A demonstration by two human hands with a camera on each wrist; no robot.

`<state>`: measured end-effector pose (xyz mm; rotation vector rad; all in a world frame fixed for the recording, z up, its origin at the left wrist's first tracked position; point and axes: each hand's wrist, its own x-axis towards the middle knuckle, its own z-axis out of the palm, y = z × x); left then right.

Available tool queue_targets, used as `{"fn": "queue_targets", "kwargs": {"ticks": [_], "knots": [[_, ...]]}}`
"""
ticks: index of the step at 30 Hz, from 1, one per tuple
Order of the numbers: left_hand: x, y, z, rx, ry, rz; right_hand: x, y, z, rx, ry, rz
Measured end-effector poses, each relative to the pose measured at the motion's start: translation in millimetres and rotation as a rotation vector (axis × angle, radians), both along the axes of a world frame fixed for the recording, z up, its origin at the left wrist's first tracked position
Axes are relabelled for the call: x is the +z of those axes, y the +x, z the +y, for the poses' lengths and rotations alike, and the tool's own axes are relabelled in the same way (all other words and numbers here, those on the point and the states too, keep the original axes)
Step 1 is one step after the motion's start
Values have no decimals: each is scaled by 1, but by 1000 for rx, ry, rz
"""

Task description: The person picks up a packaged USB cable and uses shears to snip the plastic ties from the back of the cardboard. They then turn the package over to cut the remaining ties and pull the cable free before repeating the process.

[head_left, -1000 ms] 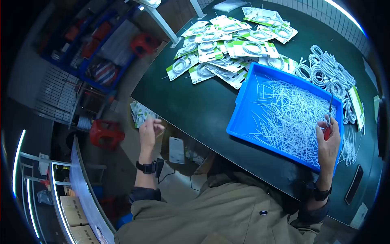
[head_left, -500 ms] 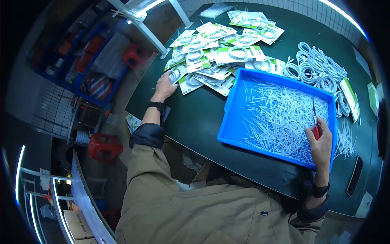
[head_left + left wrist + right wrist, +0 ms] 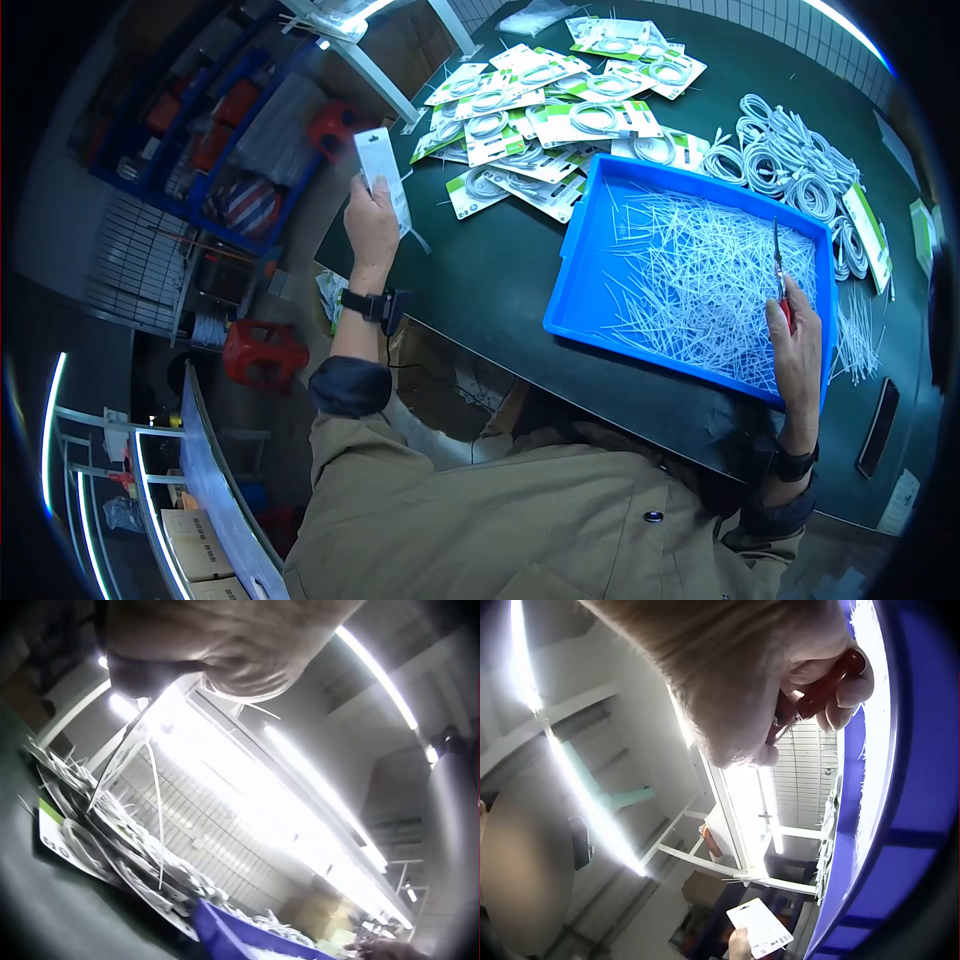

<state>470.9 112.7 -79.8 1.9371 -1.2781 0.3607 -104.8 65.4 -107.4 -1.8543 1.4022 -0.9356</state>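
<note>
My left hand (image 3: 370,232) holds a white cable package card (image 3: 378,152) up off the left edge of the table, its plain pale back toward the head camera. A thin white strip dangles from the card (image 3: 120,754) in the left wrist view. Over the right side of a blue tray (image 3: 562,300), my right hand (image 3: 798,345) grips a red-handled tool (image 3: 777,250) with a long narrow metal tip pointing away from me. Its red handle (image 3: 832,682) lies within the curled fingers in the right wrist view. Many thin white strips (image 3: 700,290) fill the tray.
Carded cable packages (image 3: 595,120) lie in a heap at the back of the table. Coiled white cables (image 3: 800,165) are piled behind the tray. More strips (image 3: 857,335) and a phone-like dark slab (image 3: 877,427) lie right of it. Red stools (image 3: 265,357) stand on the floor.
My left hand went from below the table edge to the heap, then came back left with a card now lifted in it. The right hand keeps the tool over the tray.
</note>
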Motion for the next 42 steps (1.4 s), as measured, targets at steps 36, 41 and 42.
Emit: {"fn": "queue_targets", "kwargs": {"ticks": [36, 41, 42], "knots": [[-22, -348, 27, -881, -63, 1376, 11, 23, 106, 60, -318, 351], [-30, -362, 26, -920, -7, 1494, 6, 15, 118, 3, -263, 288], [-32, -363, 26, -938, 9, 1531, 5, 13, 120, -5, -241, 282]]}}
